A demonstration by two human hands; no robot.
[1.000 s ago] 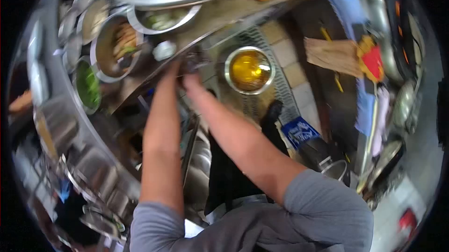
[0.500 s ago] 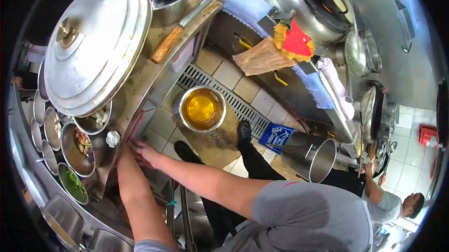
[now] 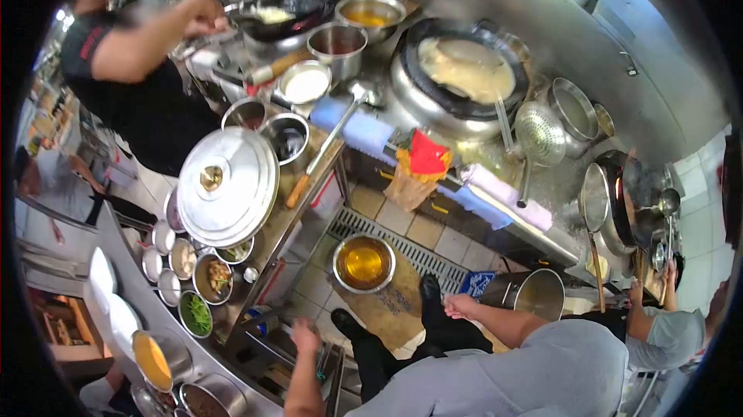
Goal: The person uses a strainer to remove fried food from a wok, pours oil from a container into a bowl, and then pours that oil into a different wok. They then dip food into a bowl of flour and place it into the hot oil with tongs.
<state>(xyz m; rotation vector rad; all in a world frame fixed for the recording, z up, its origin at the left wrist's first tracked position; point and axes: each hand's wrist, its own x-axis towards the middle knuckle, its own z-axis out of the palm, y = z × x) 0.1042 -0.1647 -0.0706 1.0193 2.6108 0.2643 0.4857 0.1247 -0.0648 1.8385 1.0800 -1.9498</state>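
My left hand [image 3: 306, 335] is low beside the counter front, near a metal-edged door or drawer [image 3: 263, 339]; motion blur hides what its fingers do. Over the floor by my right leg hangs my right hand [image 3: 461, 307], fingers loosely bent, with nothing visible in it. Between the two, on a flattened cardboard sheet [image 3: 387, 324], stands a steel bowl of yellow oil [image 3: 364, 264]. Above my left hand, the counter carries a large aluminium lid [image 3: 232, 192], a ladle [image 3: 329, 142] with a wooden handle, and a bowl of chopped greens [image 3: 196, 314].
A wok of pale liquid [image 3: 464, 68] sits on the range ahead. A tall steel pot [image 3: 539, 293] stands right of my right hand. One person in black [image 3: 139, 92] works at the far left; another in grey [image 3: 673, 332] is at the right. A floor drain [image 3: 402, 250] runs along the range.
Both hands have come away from the counter front; my right hand has swung right, apart from the left. The view has lifted, showing the range and a person at the left.
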